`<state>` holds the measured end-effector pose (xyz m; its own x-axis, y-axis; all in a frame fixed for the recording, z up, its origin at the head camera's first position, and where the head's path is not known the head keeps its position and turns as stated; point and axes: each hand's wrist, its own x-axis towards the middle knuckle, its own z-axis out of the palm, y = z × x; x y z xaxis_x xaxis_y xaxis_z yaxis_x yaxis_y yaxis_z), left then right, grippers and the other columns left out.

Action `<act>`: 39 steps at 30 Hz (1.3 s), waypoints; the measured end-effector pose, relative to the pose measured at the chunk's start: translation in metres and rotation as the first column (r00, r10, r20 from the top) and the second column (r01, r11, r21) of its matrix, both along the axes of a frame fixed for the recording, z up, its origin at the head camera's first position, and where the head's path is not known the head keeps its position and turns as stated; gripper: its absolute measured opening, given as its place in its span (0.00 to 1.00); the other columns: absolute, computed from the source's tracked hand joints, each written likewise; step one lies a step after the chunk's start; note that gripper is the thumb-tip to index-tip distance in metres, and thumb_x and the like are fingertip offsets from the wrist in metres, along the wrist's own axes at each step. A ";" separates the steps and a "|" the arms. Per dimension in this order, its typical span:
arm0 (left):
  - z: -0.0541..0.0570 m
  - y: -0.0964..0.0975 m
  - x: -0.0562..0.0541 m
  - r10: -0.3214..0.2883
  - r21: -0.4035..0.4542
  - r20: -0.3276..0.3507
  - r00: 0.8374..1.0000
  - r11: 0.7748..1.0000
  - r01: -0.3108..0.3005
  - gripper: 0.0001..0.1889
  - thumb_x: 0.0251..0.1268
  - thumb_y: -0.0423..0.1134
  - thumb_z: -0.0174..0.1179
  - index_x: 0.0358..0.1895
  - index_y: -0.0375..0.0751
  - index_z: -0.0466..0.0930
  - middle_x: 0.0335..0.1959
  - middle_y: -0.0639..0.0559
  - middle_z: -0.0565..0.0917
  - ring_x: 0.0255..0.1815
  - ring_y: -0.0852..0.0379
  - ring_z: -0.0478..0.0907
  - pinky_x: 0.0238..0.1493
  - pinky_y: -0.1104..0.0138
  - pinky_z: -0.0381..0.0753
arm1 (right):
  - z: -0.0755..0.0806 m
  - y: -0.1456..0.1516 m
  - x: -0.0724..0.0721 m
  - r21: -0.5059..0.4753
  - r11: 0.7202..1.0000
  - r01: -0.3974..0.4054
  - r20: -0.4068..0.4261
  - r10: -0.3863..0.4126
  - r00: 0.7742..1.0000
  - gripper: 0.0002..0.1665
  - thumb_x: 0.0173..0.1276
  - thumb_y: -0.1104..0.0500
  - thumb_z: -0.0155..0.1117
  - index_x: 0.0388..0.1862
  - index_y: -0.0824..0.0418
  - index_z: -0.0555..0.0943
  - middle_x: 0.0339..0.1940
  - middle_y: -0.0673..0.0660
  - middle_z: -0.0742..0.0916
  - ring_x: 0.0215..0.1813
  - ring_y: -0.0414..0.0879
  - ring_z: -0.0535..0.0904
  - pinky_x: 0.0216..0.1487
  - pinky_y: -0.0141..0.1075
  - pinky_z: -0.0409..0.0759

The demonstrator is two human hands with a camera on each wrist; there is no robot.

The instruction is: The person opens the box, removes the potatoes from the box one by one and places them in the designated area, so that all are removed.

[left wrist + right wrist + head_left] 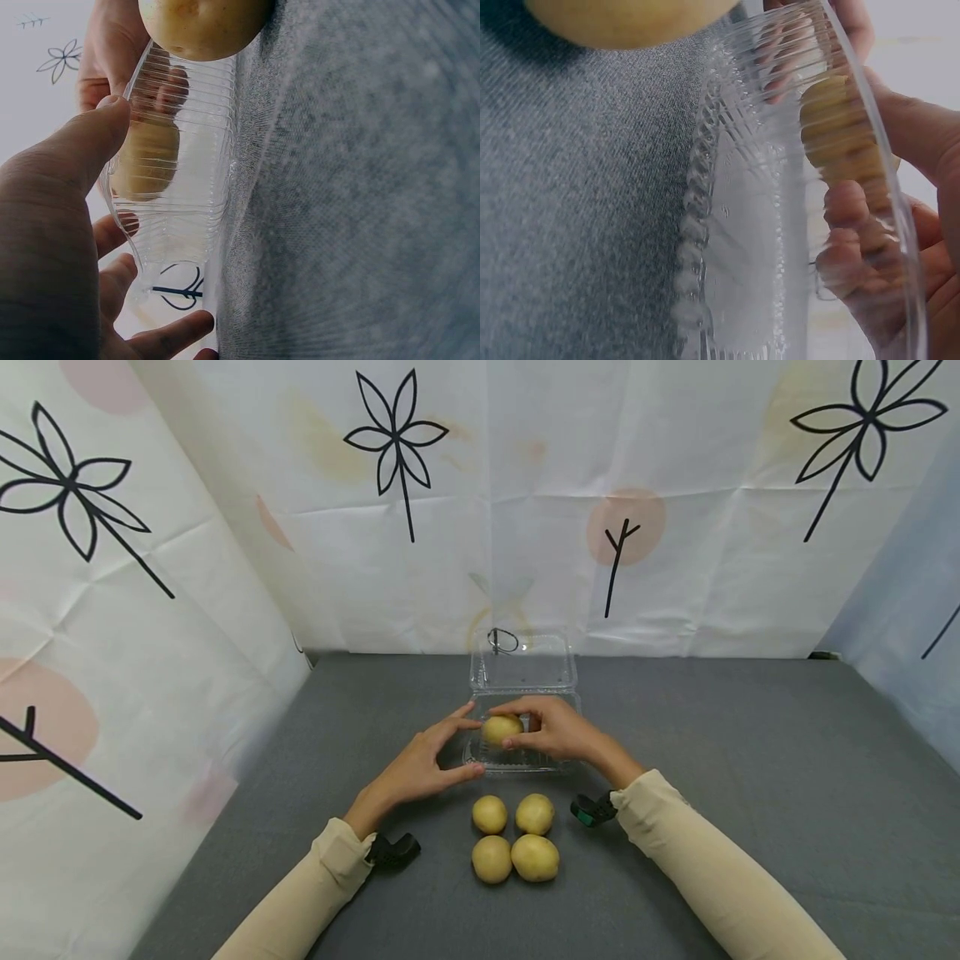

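Observation:
A clear plastic clamshell container (536, 758) stands with its lid (523, 662) raised at the back. My right hand (558, 727) holds a potato (501, 730) between thumb and fingers, inside the base's outline in the head view. Through the ribbed wall, the right wrist view shows this potato (829, 127) and the curled fingertips. On the container's left side is my left hand (423, 767), its thumb and fingers spread. In the left wrist view its thumb (109, 124) lies at the rim, and the other fingers reach along the side.
Several more potatoes (536, 858) sit in two rows on the grey tabletop (712, 777), in front of the container. A white patterned cloth (555, 510) hangs behind the table, with more cloth at the sides. Black camera mounts (393, 852) sit at both wrists.

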<state>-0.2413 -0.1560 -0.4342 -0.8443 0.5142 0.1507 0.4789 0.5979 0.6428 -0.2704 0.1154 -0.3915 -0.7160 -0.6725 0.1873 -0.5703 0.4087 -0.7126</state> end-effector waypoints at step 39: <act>-0.002 -0.001 -0.001 -0.011 0.019 0.001 1.000 1.000 0.011 0.37 0.67 0.63 0.64 0.76 0.56 0.67 0.84 0.68 0.50 0.84 0.51 0.52 0.76 0.37 0.60 | 0.010 0.041 0.032 -0.101 0.993 0.061 -0.029 -0.064 0.998 0.31 0.66 0.59 0.74 0.68 0.58 0.80 0.55 0.57 0.86 0.24 0.39 0.74 0.25 0.33 0.77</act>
<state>-0.2428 -0.1569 -0.4362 -0.8390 0.5203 0.1594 0.4844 0.5806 0.6544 -0.2387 0.1568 -0.3811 -0.7483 -0.6035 0.2752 -0.5695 0.3718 -0.7331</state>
